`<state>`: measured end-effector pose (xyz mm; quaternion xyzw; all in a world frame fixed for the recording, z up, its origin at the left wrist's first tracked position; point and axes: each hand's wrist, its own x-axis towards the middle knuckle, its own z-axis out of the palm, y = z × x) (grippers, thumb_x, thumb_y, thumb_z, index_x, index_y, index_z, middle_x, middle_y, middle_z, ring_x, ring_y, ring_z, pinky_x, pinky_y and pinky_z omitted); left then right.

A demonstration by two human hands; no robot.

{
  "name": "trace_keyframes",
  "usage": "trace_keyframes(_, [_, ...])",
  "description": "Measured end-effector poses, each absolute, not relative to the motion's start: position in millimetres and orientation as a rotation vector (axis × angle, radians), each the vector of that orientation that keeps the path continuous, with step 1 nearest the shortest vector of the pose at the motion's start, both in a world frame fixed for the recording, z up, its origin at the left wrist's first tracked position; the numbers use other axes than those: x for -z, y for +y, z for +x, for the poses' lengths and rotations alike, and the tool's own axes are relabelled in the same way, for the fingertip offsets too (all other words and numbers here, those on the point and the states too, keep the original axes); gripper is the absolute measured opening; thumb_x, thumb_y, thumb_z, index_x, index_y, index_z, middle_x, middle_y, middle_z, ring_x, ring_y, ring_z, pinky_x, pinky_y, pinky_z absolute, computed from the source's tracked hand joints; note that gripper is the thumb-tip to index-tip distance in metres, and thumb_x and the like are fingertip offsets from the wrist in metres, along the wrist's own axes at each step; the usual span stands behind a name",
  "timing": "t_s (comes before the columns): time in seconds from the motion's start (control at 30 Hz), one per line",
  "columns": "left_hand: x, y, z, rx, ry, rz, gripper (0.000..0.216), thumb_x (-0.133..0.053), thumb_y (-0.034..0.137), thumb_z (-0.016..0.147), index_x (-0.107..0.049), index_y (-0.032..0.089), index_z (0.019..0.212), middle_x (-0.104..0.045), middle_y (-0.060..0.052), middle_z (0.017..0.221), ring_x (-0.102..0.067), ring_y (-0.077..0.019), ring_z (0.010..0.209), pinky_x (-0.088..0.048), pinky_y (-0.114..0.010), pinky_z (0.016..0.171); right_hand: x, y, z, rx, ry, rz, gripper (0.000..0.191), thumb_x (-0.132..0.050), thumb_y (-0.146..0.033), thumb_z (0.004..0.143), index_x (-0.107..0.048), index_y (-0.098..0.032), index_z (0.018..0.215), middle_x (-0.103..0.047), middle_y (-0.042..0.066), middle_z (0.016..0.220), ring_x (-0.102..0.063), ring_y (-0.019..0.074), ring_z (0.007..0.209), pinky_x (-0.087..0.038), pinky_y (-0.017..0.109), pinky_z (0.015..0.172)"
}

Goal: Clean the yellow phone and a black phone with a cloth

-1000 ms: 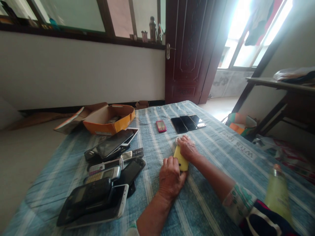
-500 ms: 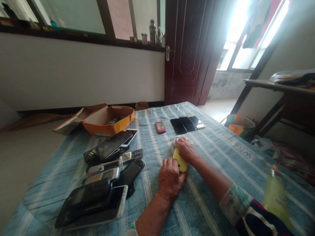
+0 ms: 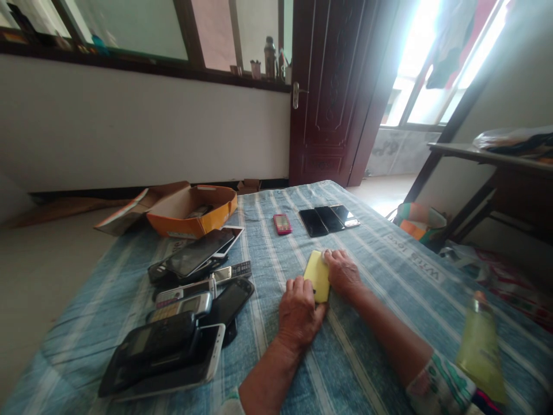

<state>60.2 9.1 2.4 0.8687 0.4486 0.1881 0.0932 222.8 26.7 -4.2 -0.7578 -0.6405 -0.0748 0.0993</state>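
My left hand is closed on the near end of a yellow phone, holding it against the bedspread with its back up. At the phone's far right edge is my right hand, fingers bent together around a small white wad, perhaps a tissue, mostly hidden under them. Farther off, a small pink-edged phone lies beside a row of dark phones. To the left of my left hand is a heap of used phones, smartphones and keypad ones overlapping.
An open orange box with something inside stands at the far left of the striped bedspread. A bottle of yellowish liquid is by my right forearm. Beyond the bed are a dark red door and a side table.
My right hand has slid right and slightly nearer, from across the phone's far end to its right edge, uncovering more yellow. My left hand keeps its hold.
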Motion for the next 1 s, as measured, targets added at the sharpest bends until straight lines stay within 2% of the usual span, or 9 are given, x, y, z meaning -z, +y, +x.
trace_keyframes(0.2, [-3.7,9.7,61.2,-0.543,1.329,2.565,0.025,-0.069,0.030,0.077,-0.057,0.015,0.093,-0.058,-0.008,0.099,-0.049,-0.0264,0.096,-0.045,-0.037,0.085,10.9,15.4,207.6,0.359,-1.793,-2.279,0.029,-0.045,-0.012,0.089,-0.062,-0.012,0.112,-0.064,0.014,0.107,-0.053,0.0260,0.099,-0.039,0.035,0.086])
trace_keyframes(0.4, [-2.4,12.2,60.8,-0.532,1.338,2.570,0.021,-0.067,0.027,0.078,-0.058,0.015,0.093,-0.058,-0.008,0.100,-0.049,-0.0266,0.097,-0.045,-0.037,0.086,15.7,-1.4,189.9,0.390,-1.804,-2.224,0.021,-0.050,-0.013,0.088,-0.066,-0.011,0.101,-0.067,0.014,0.096,-0.056,0.0283,0.100,-0.043,0.038,0.084])
trace_keyframes(0.57, [-2.6,13.5,59.4,-0.559,1.311,2.552,0.023,-0.066,0.025,0.077,-0.058,0.015,0.095,-0.059,-0.008,0.101,-0.050,-0.0264,0.097,-0.045,-0.037,0.087,25.4,-27.2,182.4,0.454,-1.872,-2.036,0.020,-0.052,-0.011,0.087,-0.065,-0.014,0.103,-0.067,0.011,0.096,-0.056,0.0259,0.103,-0.043,0.036,0.089])
trace_keyframes(0.8, [1.9,14.7,57.9,-0.608,1.279,2.568,0.044,-0.063,0.022,0.073,-0.055,0.012,0.115,-0.059,-0.010,0.106,-0.050,-0.0279,0.100,-0.045,-0.039,0.091,10.9,-25.1,178.9,0.350,-1.840,-2.128,0.017,-0.053,-0.009,0.087,-0.063,-0.014,0.099,-0.066,0.011,0.094,-0.056,0.0238,0.098,-0.045,0.034,0.085])
trace_keyframes(0.9, [2.6,15.2,56.9,-0.613,1.256,2.573,0.052,-0.060,0.017,0.071,-0.052,0.010,0.122,-0.059,-0.011,0.108,-0.050,-0.0286,0.102,-0.044,-0.040,0.093,5.4,-20.6,176.1,0.321,-1.843,-2.198,0.015,-0.051,-0.009,0.087,-0.063,-0.014,0.096,-0.066,0.012,0.091,-0.057,0.0256,0.094,-0.046,0.036,0.082])
trace_keyframes(1.0, [2.1,15.4,56.9,-0.594,1.258,2.573,0.050,-0.055,0.012,0.072,-0.052,0.007,0.122,-0.059,-0.013,0.109,-0.050,-0.0289,0.104,-0.044,-0.039,0.094,12.6,-28.7,170.3,0.339,-1.889,-2.171,0.017,-0.050,-0.010,0.088,-0.064,-0.013,0.097,-0.067,0.014,0.092,-0.058,0.0286,0.097,-0.047,0.039,0.083])
